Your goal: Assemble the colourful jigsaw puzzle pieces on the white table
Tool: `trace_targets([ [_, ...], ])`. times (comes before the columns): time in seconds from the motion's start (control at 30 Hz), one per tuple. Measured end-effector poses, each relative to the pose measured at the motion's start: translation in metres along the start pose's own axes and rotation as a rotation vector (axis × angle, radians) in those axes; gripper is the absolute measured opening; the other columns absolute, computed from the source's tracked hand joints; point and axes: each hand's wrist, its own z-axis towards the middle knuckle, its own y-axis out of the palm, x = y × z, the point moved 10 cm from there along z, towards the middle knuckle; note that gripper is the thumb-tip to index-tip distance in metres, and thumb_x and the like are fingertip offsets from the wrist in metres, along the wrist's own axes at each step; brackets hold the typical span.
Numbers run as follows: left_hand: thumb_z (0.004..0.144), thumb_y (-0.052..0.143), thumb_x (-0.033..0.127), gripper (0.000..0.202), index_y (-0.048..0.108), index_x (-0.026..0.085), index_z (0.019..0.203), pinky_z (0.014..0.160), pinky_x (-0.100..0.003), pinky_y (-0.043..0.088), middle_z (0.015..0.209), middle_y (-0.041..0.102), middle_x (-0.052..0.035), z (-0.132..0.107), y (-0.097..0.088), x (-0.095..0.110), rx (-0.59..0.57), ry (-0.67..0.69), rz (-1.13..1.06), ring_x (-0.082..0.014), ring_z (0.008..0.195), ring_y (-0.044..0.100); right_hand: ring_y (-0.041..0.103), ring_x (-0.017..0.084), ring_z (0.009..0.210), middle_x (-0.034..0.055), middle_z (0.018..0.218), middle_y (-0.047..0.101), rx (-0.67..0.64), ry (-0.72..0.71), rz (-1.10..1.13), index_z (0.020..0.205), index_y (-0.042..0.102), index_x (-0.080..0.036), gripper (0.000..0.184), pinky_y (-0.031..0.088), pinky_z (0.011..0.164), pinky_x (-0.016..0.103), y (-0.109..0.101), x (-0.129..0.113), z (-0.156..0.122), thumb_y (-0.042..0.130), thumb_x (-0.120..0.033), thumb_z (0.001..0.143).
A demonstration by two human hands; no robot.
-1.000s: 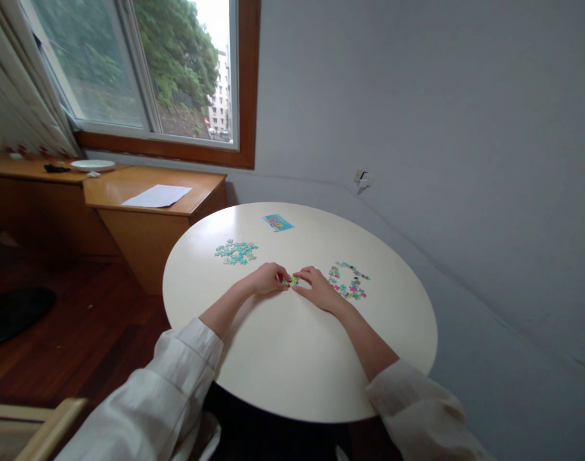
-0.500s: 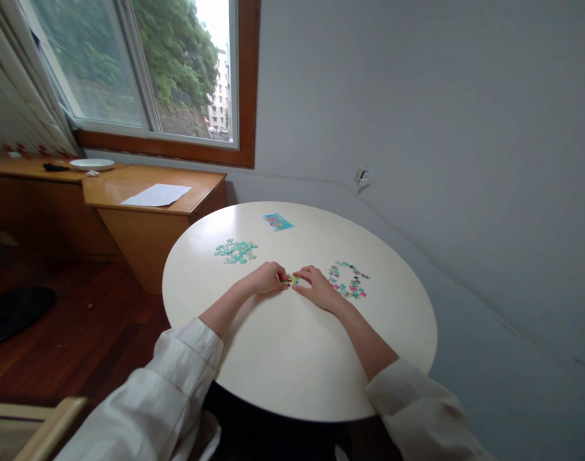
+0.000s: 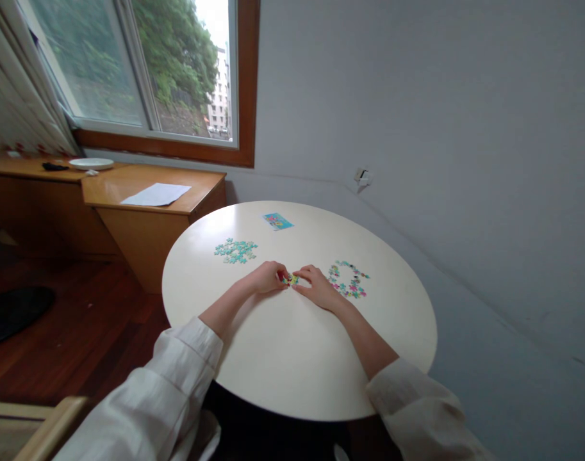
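Between my two hands, near the middle of the white round table (image 3: 292, 358), lie a few yellow-green jigsaw puzzle pieces (image 3: 291, 280). My left hand (image 3: 270, 277) grips them from the left with thumb and fingers. From the right, my right hand (image 3: 315, 285) pinches the other side of the same pieces. Fingertips partly cover them, so how they join cannot be made out. Left of my hands is a loose heap of teal puzzle pieces (image 3: 236, 250). To the right, several multicoloured puzzle pieces (image 3: 354, 288) lie in a rough ring.
A small blue picture card (image 3: 278, 221) lies at the table's far side. Beyond the left edge stands a wooden desk (image 3: 143, 230) with white paper (image 3: 156, 194) and a white plate (image 3: 91, 164). A wall socket (image 3: 362, 177) is behind the table, and a window is at the upper left.
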Motion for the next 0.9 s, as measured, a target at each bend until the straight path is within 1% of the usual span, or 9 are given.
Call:
trace_targets([
  [0.23, 0.066, 0.062, 0.023, 0.017, 0.07, 0.013, 0.077, 0.059, -0.02, 0.041, 0.069, 0.067, -0.003, 0.0007, 0.0015, -0.0035, -0.003, -0.028, 0.031, -0.0122, 0.061, 0.055, 0.049, 0.019, 0.099, 0.0073, 0.102, 0.054, 0.0, 0.008, 0.015, 0.103, 0.065, -0.02, 0.03, 0.041, 0.09, 0.036, 0.0016, 0.0016, -0.0001, 0.063, -0.027, 0.074],
  [0.53, 0.066, 0.061, 0.02, 0.015, 0.071, 0.014, 0.075, 0.06, -0.019, 0.042, 0.07, 0.068, -0.0028, 0.0024, 0.0027, -0.0026, -0.002, 0.013, 0.003, -0.0117, 0.062, 0.057, 0.05, 0.019, 0.098, 0.007, 0.102, 0.054, -0.008, 0.002, 0.024, 0.102, 0.065, -0.021, 0.03, 0.04, 0.09, 0.036, -0.0001, -0.0008, -0.0006, 0.063, -0.028, 0.074],
  [0.7, 0.066, 0.061, 0.018, 0.013, 0.07, 0.013, 0.074, 0.061, -0.019, 0.042, 0.072, 0.069, -0.0026, 0.0025, 0.0038, -0.002, -0.011, 0.027, -0.004, -0.0114, 0.062, 0.057, 0.049, 0.019, 0.098, 0.0077, 0.103, 0.053, -0.013, 0.01, 0.012, 0.104, 0.065, -0.02, 0.03, 0.041, 0.088, 0.035, 0.0012, 0.0013, -0.0003, 0.062, -0.028, 0.075],
  [0.9, 0.068, 0.06, 0.02, 0.014, 0.069, 0.014, 0.076, 0.06, -0.019, 0.041, 0.074, 0.068, -0.0026, 0.0029, 0.0037, -0.0027, 0.0, 0.041, 0.025, -0.0118, 0.064, 0.057, 0.051, 0.018, 0.093, 0.0078, 0.1, 0.055, -0.012, -0.006, -0.002, 0.101, 0.066, -0.019, 0.025, 0.041, 0.086, 0.035, 0.0009, 0.0016, 0.0017, 0.059, -0.025, 0.078],
])
